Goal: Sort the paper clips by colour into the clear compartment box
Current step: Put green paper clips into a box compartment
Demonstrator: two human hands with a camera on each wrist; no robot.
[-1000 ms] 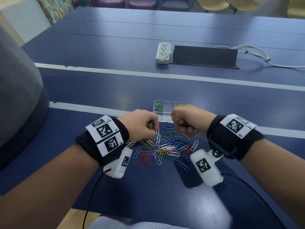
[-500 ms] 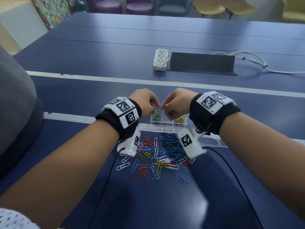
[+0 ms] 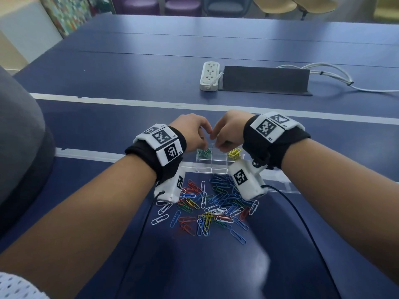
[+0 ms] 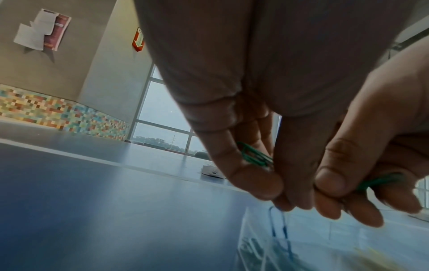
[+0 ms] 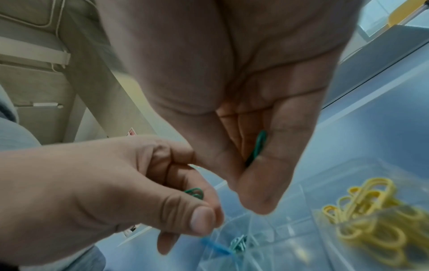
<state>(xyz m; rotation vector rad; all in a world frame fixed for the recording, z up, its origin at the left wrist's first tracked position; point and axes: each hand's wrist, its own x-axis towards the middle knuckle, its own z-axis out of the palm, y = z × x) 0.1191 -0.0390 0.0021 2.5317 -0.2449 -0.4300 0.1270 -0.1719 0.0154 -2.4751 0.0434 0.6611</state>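
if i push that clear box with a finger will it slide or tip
Probably slides: the box looks like thin clear plastic, holding only a few green clips and yellow clips, so likely light. It sits low and wide on the smooth table, so tipping seems unlikely.

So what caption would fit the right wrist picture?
Right hand cupping a green clip over the clear box, yellow clips already sorted.

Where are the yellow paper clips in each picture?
Head: the yellow paper clips lie in the right compartment of the clear compartment box, just below the right hand.
Left wrist: only a blurred yellow smear at the bottom right.
Right wrist: a clear heap at the lower right.
Shared landmark: the green paper clips in the left compartment.
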